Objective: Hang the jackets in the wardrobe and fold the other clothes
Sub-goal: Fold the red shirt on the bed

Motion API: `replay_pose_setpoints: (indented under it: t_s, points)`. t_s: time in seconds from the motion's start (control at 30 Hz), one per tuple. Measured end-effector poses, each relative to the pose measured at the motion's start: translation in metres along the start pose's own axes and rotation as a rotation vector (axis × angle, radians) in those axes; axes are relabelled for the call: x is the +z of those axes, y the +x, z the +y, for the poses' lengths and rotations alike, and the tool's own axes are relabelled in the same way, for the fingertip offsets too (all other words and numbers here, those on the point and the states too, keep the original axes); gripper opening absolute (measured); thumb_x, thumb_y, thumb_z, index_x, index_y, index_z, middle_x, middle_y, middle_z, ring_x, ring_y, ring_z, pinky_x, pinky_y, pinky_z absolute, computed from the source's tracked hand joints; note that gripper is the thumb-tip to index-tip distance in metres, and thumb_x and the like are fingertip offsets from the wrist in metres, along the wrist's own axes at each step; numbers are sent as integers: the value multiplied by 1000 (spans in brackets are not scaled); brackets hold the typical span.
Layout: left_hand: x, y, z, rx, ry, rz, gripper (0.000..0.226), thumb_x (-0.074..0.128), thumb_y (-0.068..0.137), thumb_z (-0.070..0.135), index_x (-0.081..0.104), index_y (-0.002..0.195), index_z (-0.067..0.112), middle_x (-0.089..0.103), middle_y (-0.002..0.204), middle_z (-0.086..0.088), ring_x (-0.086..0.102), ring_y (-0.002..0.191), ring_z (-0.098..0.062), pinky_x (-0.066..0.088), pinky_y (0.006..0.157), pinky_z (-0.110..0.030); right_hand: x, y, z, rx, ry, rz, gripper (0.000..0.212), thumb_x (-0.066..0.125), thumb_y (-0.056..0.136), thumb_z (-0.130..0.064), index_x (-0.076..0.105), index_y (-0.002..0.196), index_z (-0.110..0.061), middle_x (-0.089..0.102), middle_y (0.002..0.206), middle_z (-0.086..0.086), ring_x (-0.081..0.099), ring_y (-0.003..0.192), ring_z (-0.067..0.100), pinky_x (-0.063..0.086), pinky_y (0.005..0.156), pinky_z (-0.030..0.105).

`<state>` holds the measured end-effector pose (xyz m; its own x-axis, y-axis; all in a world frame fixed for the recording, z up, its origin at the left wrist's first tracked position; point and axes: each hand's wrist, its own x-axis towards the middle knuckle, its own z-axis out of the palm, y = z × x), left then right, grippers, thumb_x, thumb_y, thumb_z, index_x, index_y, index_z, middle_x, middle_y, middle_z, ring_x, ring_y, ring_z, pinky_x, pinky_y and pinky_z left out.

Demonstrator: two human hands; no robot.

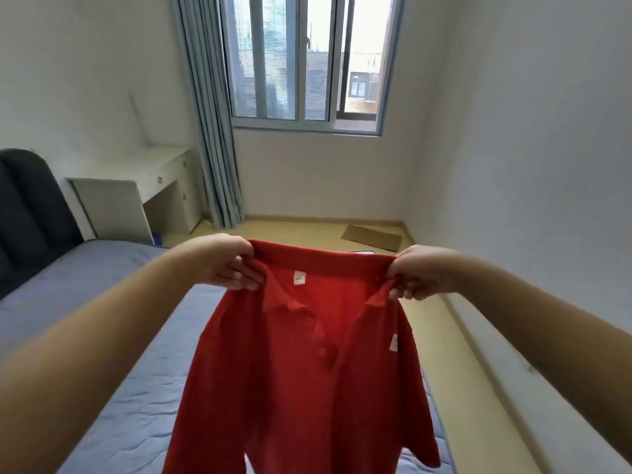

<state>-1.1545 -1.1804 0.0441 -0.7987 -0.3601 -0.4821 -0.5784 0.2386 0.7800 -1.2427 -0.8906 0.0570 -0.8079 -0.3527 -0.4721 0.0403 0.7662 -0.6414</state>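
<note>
red polo point(301, 371) is up in the air over the bed point(102, 336), at the end away from the headboard point(27, 213). the open front faces me and the collar is pulled straight between both hands. left hand point(227, 265) is clamped on one collar end with fingers curled into the cloth, and the right hand point(419, 273) grips the other end the same way. white neck tag point(299, 278) has tiny print, too blurry to read. a second small tag point(394, 343) sits lower down, also unreadable. the hem is cut off by the frame.

beyond the bed there's a white desk point(136, 193) with something blue under it that i can't make out, then a brown mat point(372, 237) on the floor, a curtain point(212, 131) and a window point(304, 63).
</note>
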Motion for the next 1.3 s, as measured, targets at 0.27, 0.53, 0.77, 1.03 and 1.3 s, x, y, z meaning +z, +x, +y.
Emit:
replay_pose_setpoints:
  t_s: [0.27,0.53,0.77,1.03,1.3]
  points:
    - [100,231,-81,117,-209,374,63,48,89,10,22,147,13,58,129,-7,55,113,-27,44,93,-38,97,244,66,-100,535,73,73,50,95,-8,12,151,-35,55,128,4,57,107,19,47,95,45]
    - [236,281,-423,-168,319,77,69,55,85,6,23,146,8,57,128,-16,56,115,-32,43,95,-33,343,321,317,136,309,-166,79,56,88,6,16,152,-17,50,136,19,54,118,18,48,71,16]
    - [271,272,-593,-54,956,-43,64,62,76,12,45,138,12,47,138,-8,48,125,-27,47,92,-40,449,325,466,145,-286,-198,75,62,79,-18,30,147,-24,40,145,4,45,128,21,40,102,30]
    - [286,321,-641,295,1303,88,57,78,57,-6,67,112,4,63,117,-22,62,106,-39,52,73,-44,473,373,516,-129,-977,112,71,46,91,-12,18,151,-36,25,155,8,25,142,25,28,104,41]
    - [264,346,-641,305,1421,49,8,65,74,-6,62,79,0,57,80,-22,60,70,-37,43,55,-39,454,397,529,-267,-1075,109,24,41,90,-4,51,111,-10,55,100,14,59,93,34,39,72,43]
